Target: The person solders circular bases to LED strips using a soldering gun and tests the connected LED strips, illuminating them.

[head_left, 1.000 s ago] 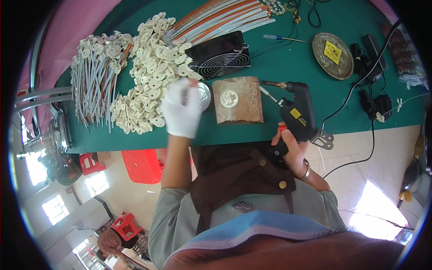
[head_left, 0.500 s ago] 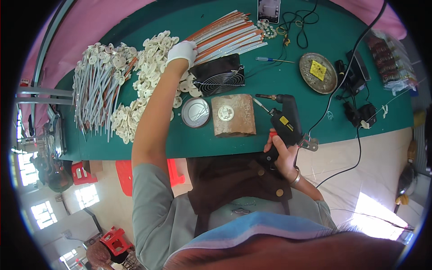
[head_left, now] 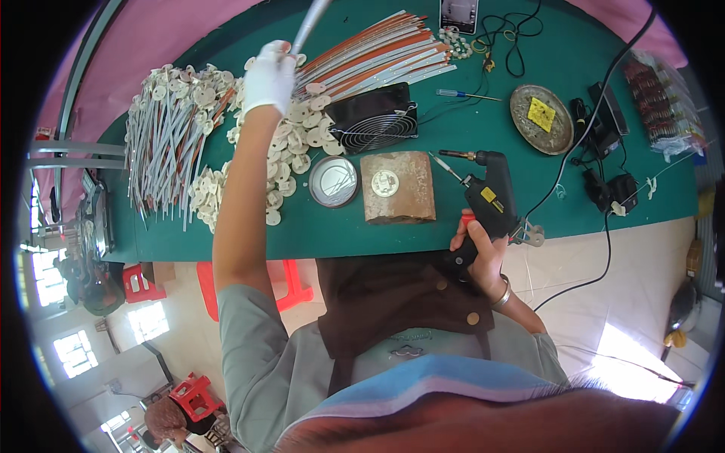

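Note:
My left hand [head_left: 270,78], in a white glove, is raised above the heap of round off-white discs [head_left: 291,151]. Its fingers are closed around a thin pale strip [head_left: 310,24] that slants up toward the far edge. To its right lies a fan of white and orange strips [head_left: 385,54]. My right hand [head_left: 483,255] grips a black soldering gun [head_left: 495,198] with a red trigger, near the table's front edge. The gun's tip points left, toward a brown block [head_left: 400,205] with one round white disc [head_left: 384,183] on top.
Left of the block is a round tin [head_left: 333,181]; a black fan [head_left: 377,121] stands behind. Strips with discs [head_left: 162,151] are piled at left. A screwdriver [head_left: 467,94], a round dish [head_left: 521,124] with a yellow sponge [head_left: 541,114], and a black cable [head_left: 563,162] are at right.
My left hand has drawn back and left from the fanned strips, now with a strip in it. My right hand still holds the soldering gun, its place almost unchanged.

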Tool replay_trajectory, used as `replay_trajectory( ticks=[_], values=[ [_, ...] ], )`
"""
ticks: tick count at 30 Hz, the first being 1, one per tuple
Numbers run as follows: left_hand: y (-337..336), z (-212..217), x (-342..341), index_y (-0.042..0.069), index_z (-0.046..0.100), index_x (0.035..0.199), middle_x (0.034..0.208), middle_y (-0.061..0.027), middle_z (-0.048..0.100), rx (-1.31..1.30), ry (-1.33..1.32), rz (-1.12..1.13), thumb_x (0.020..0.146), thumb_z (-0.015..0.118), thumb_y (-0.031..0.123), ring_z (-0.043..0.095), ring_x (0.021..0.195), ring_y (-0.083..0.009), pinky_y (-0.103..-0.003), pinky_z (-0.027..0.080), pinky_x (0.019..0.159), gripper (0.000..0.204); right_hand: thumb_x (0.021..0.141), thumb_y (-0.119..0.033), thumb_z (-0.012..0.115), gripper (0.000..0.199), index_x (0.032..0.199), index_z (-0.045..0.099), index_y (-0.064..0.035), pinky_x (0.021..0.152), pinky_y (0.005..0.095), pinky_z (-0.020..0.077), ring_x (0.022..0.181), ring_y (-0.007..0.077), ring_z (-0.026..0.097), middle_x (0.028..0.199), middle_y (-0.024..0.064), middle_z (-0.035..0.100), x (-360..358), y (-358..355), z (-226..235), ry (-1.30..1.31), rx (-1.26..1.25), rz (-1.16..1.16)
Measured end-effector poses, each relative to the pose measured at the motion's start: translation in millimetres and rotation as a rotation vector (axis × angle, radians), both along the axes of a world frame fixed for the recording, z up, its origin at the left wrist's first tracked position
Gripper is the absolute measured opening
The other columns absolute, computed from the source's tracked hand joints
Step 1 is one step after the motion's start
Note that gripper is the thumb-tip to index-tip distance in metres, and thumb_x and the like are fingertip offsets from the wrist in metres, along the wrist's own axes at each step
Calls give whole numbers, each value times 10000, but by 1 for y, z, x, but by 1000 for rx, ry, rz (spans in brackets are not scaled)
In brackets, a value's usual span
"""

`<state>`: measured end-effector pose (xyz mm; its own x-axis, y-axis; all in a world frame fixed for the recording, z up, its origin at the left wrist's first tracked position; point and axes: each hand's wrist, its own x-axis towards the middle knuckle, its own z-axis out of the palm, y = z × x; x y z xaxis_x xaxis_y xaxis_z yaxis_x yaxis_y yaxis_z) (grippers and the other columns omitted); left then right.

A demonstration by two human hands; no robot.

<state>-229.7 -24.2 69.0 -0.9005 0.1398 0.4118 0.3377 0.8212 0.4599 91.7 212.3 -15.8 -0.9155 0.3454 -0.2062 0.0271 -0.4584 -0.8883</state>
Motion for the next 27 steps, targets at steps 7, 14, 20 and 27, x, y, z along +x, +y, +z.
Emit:
replay_trajectory(
  ticks=[7,14,20,27],
  values=[
    [-54,-18,37,20,592,1105,905,-125,679,503,-106,-12,865,565,170,643,796,-176,-293,494,730,284,885,-88,538,213,1044,534,53,577,278,475,599,152,566,723,75,570,0,-4,2,2,-32,24],
    [-51,-21,26,97,610,1141,929,-140,684,-22,-312,85,841,556,288,657,840,-285,-363,496,794,360,882,-80,541,221,1053,539,59,575,280,477,595,154,569,714,75,569,-1,-7,6,-6,-3,-6],
    [-59,-15,41,24,612,1071,850,-130,680,103,-238,145,834,578,203,649,740,-192,-302,505,707,299,867,-75,531,234,1052,533,69,509,290,472,551,160,542,759,103,547,-2,-9,3,20,15,-12],
    [-37,-15,166,4,556,985,820,-135,639,1087,-258,-114,860,538,22,600,634,-145,-238,477,555,128,862,-71,527,276,1093,519,80,551,297,482,591,167,553,772,114,558,7,-9,-7,37,99,29]
  ],
)
